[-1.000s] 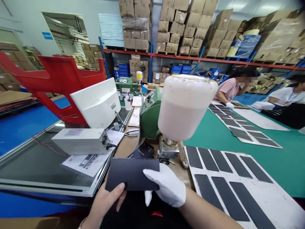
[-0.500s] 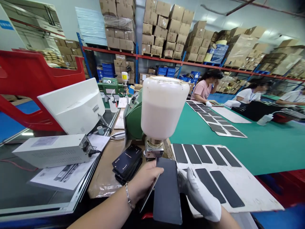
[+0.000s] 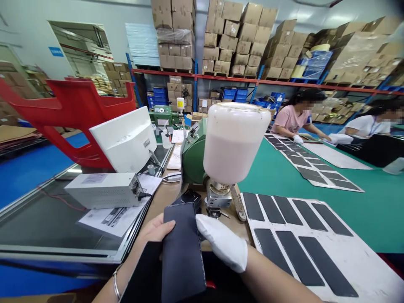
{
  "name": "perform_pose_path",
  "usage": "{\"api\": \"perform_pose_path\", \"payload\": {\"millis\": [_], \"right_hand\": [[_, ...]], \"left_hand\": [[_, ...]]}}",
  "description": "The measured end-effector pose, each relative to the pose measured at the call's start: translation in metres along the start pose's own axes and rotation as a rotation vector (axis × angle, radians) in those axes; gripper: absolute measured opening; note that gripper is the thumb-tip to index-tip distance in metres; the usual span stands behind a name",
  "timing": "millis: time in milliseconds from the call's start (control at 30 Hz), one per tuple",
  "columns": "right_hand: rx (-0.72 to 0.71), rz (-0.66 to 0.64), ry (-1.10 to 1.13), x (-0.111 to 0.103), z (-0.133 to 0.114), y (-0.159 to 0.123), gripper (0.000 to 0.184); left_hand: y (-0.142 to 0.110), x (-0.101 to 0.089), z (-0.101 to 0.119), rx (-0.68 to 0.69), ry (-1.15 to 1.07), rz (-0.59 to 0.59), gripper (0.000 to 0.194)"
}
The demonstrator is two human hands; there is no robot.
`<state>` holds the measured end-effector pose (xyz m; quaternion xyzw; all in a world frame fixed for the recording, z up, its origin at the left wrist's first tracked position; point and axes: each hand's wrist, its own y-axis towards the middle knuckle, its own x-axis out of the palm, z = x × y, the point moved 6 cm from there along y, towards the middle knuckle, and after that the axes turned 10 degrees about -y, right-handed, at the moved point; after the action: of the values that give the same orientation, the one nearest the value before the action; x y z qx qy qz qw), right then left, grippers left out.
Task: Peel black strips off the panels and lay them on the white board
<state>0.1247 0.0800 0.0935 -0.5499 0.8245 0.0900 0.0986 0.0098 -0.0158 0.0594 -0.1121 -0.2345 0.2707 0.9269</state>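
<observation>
A flat dark panel (image 3: 183,252) stands tilted up in front of the person, low in the middle of the view. The person's bare left hand (image 3: 156,230) is under its left side, with the bare fingers (image 3: 166,225) curled up and touching the back of it. The right hand, in a white cloth glove (image 3: 222,242), is pressed against the panel's right edge, with the fingers close together. The panel is held between the two hands.

Just behind it, a small black stack of flat pieces (image 3: 189,197) lies on a tan bench top (image 3: 164,202). To the right is a big white jar of milky liquid (image 3: 232,143) on a metal base (image 3: 218,195), beside a round green machine (image 3: 193,158).

At lower right, a white sheet with dark strips (image 3: 315,248) lies on a long green table mat (image 3: 334,223). Farther up the mat is a second strip sheet (image 3: 311,162).

On the left are a white metal box with a fan (image 3: 101,190) and a white screen (image 3: 124,139) on a glass-topped table (image 3: 34,223). A big red plastic frame (image 3: 72,113) stands at upper left. Brown cardboard boxes (image 3: 221,42) fill the tall blue-and-red shelves along the top. At right, a worker in a pink shirt (image 3: 292,120) and a worker in a white shirt (image 3: 368,126) sit at the green mat.
</observation>
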Motion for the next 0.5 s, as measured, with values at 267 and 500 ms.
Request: {"api": "perform_pose_path", "payload": {"millis": [267, 500], "right_hand": [[0.241, 0.005, -0.027, -0.024, 0.032, -0.014, 0.021], [0.344, 0.39, 0.073, -0.091, 0.058, -0.081, 0.019]], "left_hand": [[0.003, 0.03, -0.029, -0.035, 0.193, -0.331, 0.025], [0.017, 0.073, -0.065, -0.21, 0.419, -0.637, 0.008]]}}
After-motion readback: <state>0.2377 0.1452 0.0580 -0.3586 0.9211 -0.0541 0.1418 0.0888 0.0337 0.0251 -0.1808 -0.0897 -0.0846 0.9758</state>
